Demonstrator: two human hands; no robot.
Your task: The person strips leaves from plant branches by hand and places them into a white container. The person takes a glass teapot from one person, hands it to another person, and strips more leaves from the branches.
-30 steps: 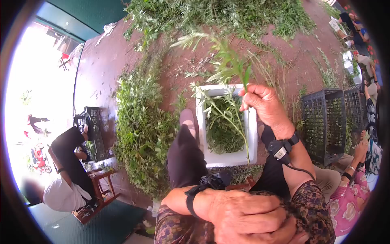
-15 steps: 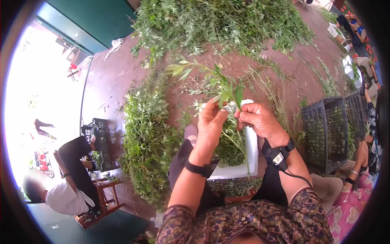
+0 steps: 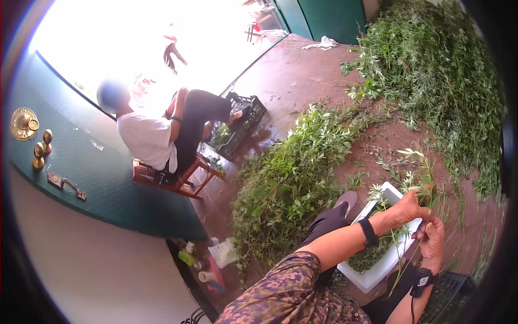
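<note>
Both of my hands are over the right side of a white foam box (image 3: 362,282), which has picked green leaves (image 3: 368,260) inside. My left hand (image 3: 406,209) is closed around the upper part of a leafy stem (image 3: 427,174), whose leaves stick up beyond the fingers. Just below it, my right hand (image 3: 431,237) pinches the same stem with its fingers pressed together. The bare lower end of the stem slants down past the box's edge. Part of the right fingers' contact is hidden.
A low heap of cut plants (image 3: 291,183) lies left of the box, a larger pile (image 3: 431,70) at upper right. A person (image 3: 148,135) sits on a wooden stool (image 3: 189,183) beside a black crate (image 3: 245,127). Another dark crate (image 3: 450,294) stands at lower right. A green door (image 3: 108,178) is at left.
The view has swung to the left, so the box and hands now appear at lower right. My hands have come closer together and still hold the stem.
</note>
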